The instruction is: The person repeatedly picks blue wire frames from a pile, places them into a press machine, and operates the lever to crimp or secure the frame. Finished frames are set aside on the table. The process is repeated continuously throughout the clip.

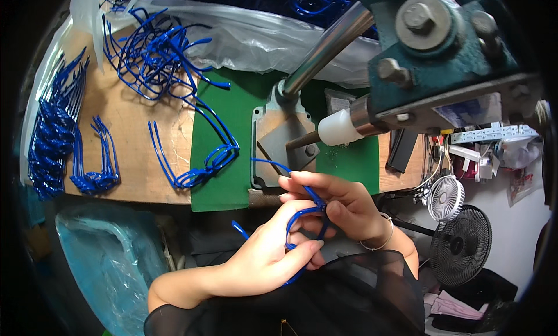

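A blue eyeglass frame [314, 195] is between my two hands, just in front of the press base. My left hand [270, 243] is closed on its lower rim, with the thumb and fingers pinching it. My right hand [351, 211] grips the frame near the hinge corner, and one temple arm points away toward the press. Another blue tip sticks out left of my left hand. Ahead stands a bench press with a teal head [447, 74], a rod with a white collar [338, 127], and a square metal plate [285, 153] on its base.
Blue frames form a tangled pile [154, 54] at the upper left and a stacked row [52, 127] at the far left. One frame [203, 173] lies on the green mat's left edge. A blue plastic-lined bin [110, 266] is lower left; two fans [461, 243] stand right.
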The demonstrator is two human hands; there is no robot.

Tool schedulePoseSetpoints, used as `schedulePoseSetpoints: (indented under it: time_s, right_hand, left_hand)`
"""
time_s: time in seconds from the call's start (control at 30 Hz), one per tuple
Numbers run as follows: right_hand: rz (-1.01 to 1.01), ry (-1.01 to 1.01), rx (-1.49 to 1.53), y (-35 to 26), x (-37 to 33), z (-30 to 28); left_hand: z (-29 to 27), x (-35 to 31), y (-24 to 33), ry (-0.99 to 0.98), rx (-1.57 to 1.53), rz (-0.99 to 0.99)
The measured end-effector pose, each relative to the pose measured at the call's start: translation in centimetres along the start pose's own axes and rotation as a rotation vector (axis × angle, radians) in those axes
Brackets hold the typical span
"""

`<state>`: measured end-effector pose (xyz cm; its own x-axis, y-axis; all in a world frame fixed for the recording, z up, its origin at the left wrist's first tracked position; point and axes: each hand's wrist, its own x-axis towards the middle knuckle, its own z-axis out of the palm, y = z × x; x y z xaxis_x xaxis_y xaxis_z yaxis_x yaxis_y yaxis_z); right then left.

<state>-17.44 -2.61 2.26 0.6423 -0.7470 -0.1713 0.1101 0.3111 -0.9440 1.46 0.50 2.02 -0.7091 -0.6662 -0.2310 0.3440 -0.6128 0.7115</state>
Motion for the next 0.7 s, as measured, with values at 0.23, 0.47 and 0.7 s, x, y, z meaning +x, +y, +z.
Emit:
schedulePoseSetpoints:
  time_s: [0.23,0.47,0.7]
  right_hand:
    - [-0.191,0.269,-0.12,-0.2,-1.1,-1.2]
    - [-0.125,0.392,-0.391,1.0,-1.9,-1.7]
    - [-1.044,0.807,-0.732,-11.8,-3.6,-2.5]
  left_hand:
    - [0.7,1.6,3.5,0.178,0.047,0.203]
    - [1.7,4.4,5.2,0.266,0.091,0.264]
    - [2.3,5.6,5.8,0.252,0.077,0.185]
